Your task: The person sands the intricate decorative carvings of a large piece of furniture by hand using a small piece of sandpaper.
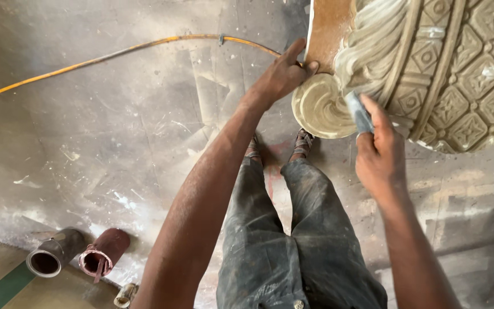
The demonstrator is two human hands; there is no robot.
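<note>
Carved wooden panel [458,68] with a scroll end [321,109] is sitting above and ahead of both hands. Left hand [281,74] is lying flat against its brown edge, fingers spread, gripping nothing. Right hand [379,151] is pinching a small grey sanding pad [359,113], pressing it on the carving beside the scroll. Orange hose [115,54] is running off left of the left hand.

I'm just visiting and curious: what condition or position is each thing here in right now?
Carved wooden piece: raised, dusty.
Left hand: pressed flat on the carving.
Right hand: gripping the sanding pad against the scroll.
Orange cable: lying across the floor.
Two rolls: lying on their sides.
</note>
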